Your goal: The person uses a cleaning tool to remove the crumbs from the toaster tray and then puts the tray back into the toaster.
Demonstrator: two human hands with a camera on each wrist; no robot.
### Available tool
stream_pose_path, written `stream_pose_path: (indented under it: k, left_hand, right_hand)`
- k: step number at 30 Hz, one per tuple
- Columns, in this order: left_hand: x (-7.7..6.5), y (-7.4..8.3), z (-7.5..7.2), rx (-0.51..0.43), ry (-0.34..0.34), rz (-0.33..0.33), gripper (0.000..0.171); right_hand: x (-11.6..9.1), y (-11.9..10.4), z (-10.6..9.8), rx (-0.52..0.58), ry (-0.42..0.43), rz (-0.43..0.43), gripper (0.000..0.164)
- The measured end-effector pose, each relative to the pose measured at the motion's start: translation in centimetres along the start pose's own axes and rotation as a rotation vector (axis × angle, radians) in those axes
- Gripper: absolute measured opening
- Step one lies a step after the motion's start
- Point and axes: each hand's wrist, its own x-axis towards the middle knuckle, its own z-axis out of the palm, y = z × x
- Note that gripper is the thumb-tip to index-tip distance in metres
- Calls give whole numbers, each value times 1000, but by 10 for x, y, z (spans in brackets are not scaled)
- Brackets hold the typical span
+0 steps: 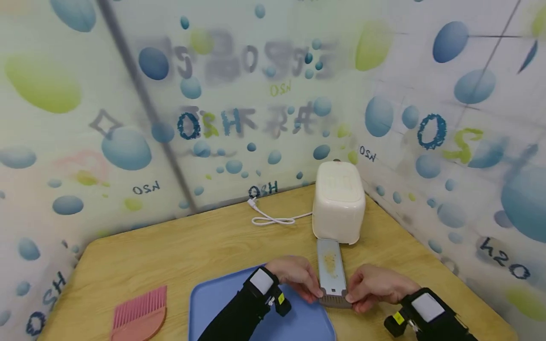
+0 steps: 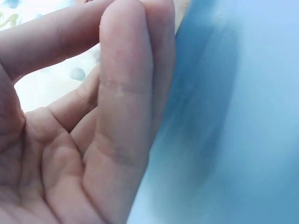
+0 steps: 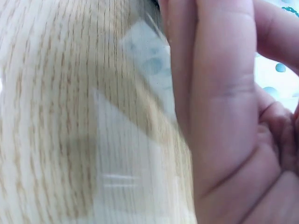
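Observation:
Both hands pinch the brown ridged end of a crumb tray (image 1: 332, 265). My left hand (image 1: 298, 275) has its thumb and fingers at the left corner, and my right hand (image 1: 373, 286) grips the right corner. The tray is a long grey metal strip with tan crumbs scattered along its middle. Its far end meets the base of a cream toaster (image 1: 339, 203). In the left wrist view the fingers (image 2: 124, 84) curl above a blue surface. In the right wrist view the fingers (image 3: 224, 84) are bent over the wood-grain table; the crumb tray is hidden there.
A blue tray (image 1: 230, 289) lies under the left forearm. At the left of the table (image 1: 170, 251) is a pink brush and dustpan-like piece (image 1: 141, 312). A white cord (image 1: 273, 220) with a plug runs from the toaster. Patterned curtains or walls stand behind and at the right.

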Motion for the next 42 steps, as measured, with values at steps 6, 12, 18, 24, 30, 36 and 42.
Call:
stream_pose_path:
  k: [6,12,18,24,30,36,42]
  left_hand:
    - [5,3,1,3,-70,-19,14]
    - [-7,-1,-10,-10,-32,-16,12]
    - [-13,-4,-14,-5,-23,17,11]
    - [-21,-15,-20,-48,43,78,11]
    - [-36,-23,-30,-120,140,130,11]
    - [-50,-29,-38,-168,288,186,15]
    - [-57,-34,-40,-225,401,234,13]
  right_hand:
    - [-5,5,-2,23,-43,-14,8]
    - [9,-6,-2,5,-105,-20,10]
    - [15,-10,0,17,-115,-21,8]
    - [24,-16,3,26,-75,-55,14]
    - [36,-26,11,72,-10,-105,27]
    - [56,-44,26,184,43,-201,30]
    - [71,-57,45,273,117,-240,41]
